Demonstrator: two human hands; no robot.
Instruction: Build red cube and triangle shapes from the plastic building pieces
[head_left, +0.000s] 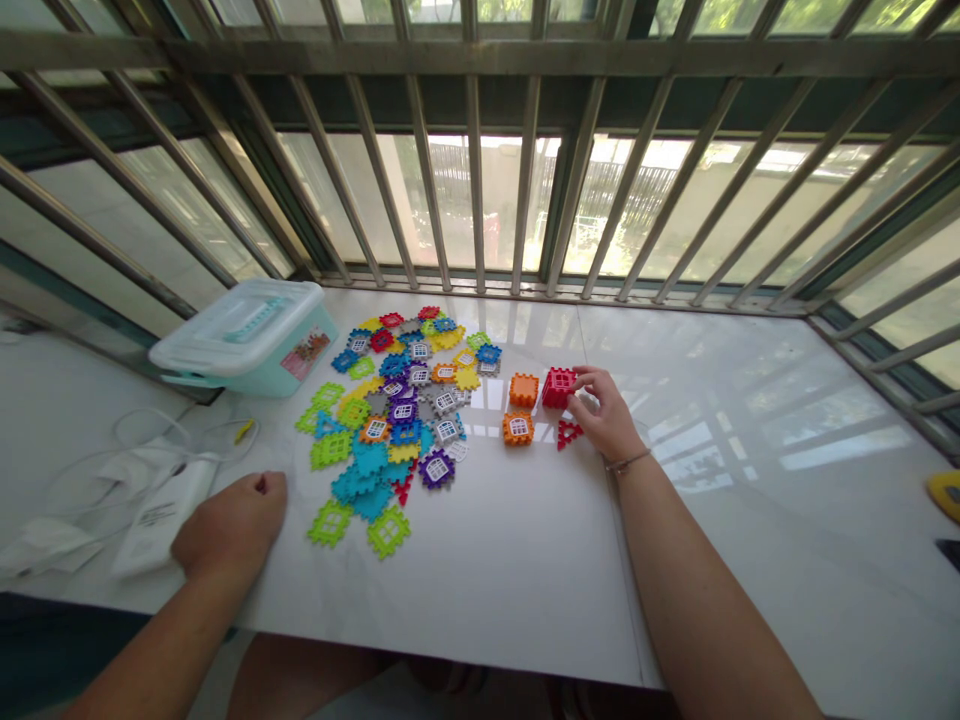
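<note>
My right hand (609,418) has its thumb and fingers at the right side of a stack of red interlocking building tiles (556,389), gripping its edge. Just below the stack lies a red triangular tile (568,433), close under the hand. To the left stand two short stacks of orange tiles, a plain-topped orange stack (523,389) and an orange stack with a white window piece (518,429). My left hand (234,525) rests on the table as a closed fist, left of the loose tiles; nothing shows in it.
A heap of mixed coloured tiles (405,410) spreads across the table's middle. Behind it at left is a lidded turquoise box (251,340). A white power strip (166,515) with cables lies beside my left hand. Metal window bars (472,180) line the back. Something yellow (943,495) sits far right.
</note>
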